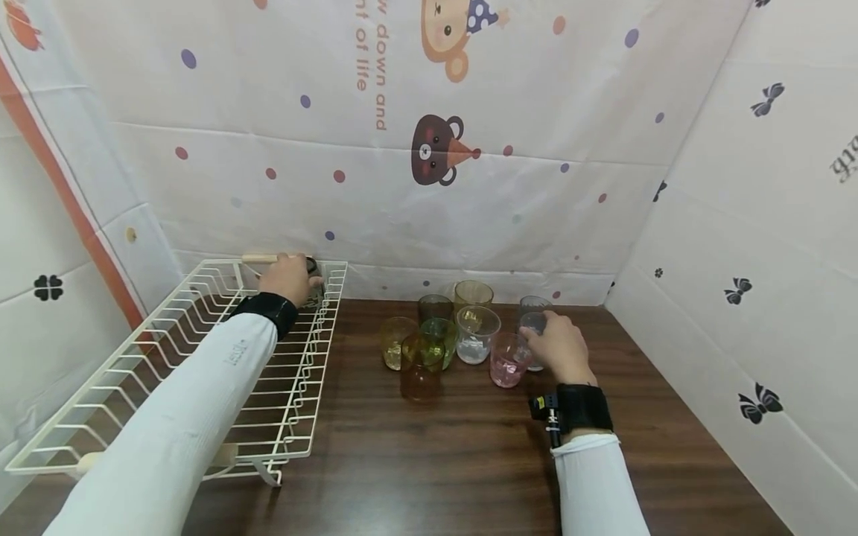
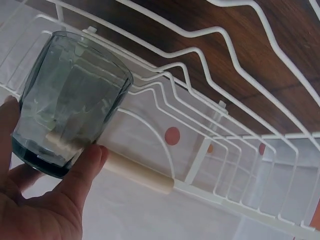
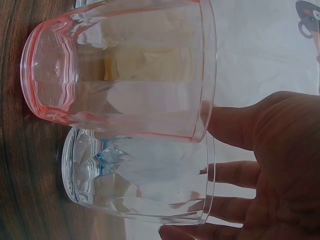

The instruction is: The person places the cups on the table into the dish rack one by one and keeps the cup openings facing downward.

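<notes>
The left hand (image 2: pixel 35 200) pinches a grey-blue glass (image 2: pixel 70 100) over the rack's (image 1: pixel 201 350) far edge, while the right hand (image 1: pixel 559 346) curls loosely around a clear glass (image 3: pixel 145 182) beside the pink glass (image 3: pixel 120 70).

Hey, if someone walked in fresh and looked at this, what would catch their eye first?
Probably the cluster of coloured glasses at the back of the dark wooden table. The right hand reaches round a clear glass beside a pink glass. On the left, the left hand holds a smoky blue-grey glass at the far end of the white wire dish rack.
</notes>
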A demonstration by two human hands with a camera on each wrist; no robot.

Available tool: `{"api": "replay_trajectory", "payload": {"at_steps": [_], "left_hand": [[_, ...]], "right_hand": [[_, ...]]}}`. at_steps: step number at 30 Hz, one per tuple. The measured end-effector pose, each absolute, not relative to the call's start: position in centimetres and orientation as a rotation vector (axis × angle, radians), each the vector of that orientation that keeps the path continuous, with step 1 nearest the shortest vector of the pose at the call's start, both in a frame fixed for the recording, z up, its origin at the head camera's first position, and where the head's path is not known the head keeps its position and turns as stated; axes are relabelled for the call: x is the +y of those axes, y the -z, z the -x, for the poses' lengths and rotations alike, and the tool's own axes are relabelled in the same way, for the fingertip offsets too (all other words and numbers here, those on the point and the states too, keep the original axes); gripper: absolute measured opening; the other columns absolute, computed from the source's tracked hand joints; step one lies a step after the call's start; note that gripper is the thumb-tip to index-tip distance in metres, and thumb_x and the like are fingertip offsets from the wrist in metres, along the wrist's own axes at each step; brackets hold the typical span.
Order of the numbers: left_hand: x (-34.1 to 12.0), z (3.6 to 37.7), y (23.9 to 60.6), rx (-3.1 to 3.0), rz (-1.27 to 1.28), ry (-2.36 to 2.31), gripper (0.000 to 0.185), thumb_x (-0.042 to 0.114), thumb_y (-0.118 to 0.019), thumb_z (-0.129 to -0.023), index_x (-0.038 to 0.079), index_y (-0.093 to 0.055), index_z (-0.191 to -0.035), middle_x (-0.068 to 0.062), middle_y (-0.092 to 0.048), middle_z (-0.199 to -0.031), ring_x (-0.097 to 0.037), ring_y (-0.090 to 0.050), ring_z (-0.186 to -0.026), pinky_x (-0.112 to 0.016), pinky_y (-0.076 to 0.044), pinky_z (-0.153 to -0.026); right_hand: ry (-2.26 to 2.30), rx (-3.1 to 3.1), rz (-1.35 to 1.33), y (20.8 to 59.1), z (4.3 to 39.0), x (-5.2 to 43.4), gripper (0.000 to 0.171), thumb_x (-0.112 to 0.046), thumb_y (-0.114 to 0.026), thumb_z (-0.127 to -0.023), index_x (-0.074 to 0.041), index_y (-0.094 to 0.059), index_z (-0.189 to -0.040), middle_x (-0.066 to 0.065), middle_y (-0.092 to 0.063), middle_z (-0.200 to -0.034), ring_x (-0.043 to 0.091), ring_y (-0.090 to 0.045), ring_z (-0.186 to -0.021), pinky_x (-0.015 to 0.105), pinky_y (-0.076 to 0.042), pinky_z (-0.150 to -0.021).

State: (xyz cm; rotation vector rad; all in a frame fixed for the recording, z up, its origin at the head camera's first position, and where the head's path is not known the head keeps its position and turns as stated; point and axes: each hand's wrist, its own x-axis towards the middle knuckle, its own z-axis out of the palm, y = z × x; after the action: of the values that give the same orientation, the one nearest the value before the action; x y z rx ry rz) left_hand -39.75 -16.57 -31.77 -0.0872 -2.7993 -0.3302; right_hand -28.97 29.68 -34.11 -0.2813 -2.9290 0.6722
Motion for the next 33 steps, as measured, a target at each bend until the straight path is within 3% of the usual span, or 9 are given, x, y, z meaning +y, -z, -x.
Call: {"api": "replay_trajectory", "payload": {"at_steps": [4, 9, 19, 25, 33], "left_hand": [[-16.2, 39.9, 31.7, -2.829, 0.097, 0.281, 0.065, 0.037, -0.072, -0.103, -0.014, -0.056, -0.140, -0.048, -0.062, -0.123, -0.059, -0.069, -0.107, -0.067, -0.059, -0.089], [-15.6, 39.8, 31.6, -2.954, 0.076, 0.255, 0.074, 0.036, -0.059, -0.110, -0.008, -0.031, -0.163, -0.055, -0.051, -0.136, -0.061, -0.069, -0.108, -0.067, -0.059, -0.092], [-15.8, 39.3, 31.2, -3.041, 0.007, 0.270, 0.074, 0.031, -0.047, -0.114, -0.006, -0.013, -0.168, -0.057, -0.032, -0.150, -0.069, -0.055, -0.127, -0.077, -0.047, -0.108], [-16.7, 38.7, 30.9, -3.050, 0.010, 0.262, 0.076, 0.036, -0.047, -0.113, -0.005, -0.016, -0.168, -0.056, -0.033, -0.147, -0.071, -0.043, -0.136, -0.076, -0.045, -0.109], [-17.1, 38.5, 29.7, -2.904, 0.156, 0.293, 0.074, 0.042, -0.056, -0.107, -0.005, -0.031, -0.159, -0.052, -0.045, -0.138, -0.069, -0.047, -0.129, -0.074, -0.047, -0.103]], "right_hand": [[-0.653, -2.932, 0.274, 34.0, 28.9, 29.8, 0.074, -0.038, -0.060, -0.107, 0.010, -0.038, -0.159, 0.041, -0.044, -0.157, 0.061, -0.050, -0.140, 0.070, -0.047, -0.112], [-0.652, -2.931, 0.288, 34.1, 28.8, 30.0, 0.073, -0.037, -0.060, -0.107, 0.009, -0.038, -0.160, 0.041, -0.044, -0.158, 0.061, -0.051, -0.140, 0.070, -0.049, -0.111], [-0.666, -2.908, 0.314, 34.0, 29.1, 29.1, 0.075, -0.041, -0.061, -0.106, 0.006, -0.039, -0.161, 0.038, -0.046, -0.158, 0.059, -0.054, -0.139, 0.070, -0.052, -0.107], [-0.622, -2.878, 0.317, 34.3, 29.4, 28.6, 0.081, -0.049, -0.066, -0.103, 0.005, -0.042, -0.160, 0.038, -0.050, -0.155, 0.059, -0.056, -0.135, 0.068, -0.055, -0.104], [-0.651, -2.783, 0.329, 34.8, 29.2, 29.4, 0.081, -0.047, -0.072, -0.100, 0.004, -0.047, -0.157, 0.037, -0.054, -0.151, 0.057, -0.060, -0.131, 0.066, -0.056, -0.100]]}}
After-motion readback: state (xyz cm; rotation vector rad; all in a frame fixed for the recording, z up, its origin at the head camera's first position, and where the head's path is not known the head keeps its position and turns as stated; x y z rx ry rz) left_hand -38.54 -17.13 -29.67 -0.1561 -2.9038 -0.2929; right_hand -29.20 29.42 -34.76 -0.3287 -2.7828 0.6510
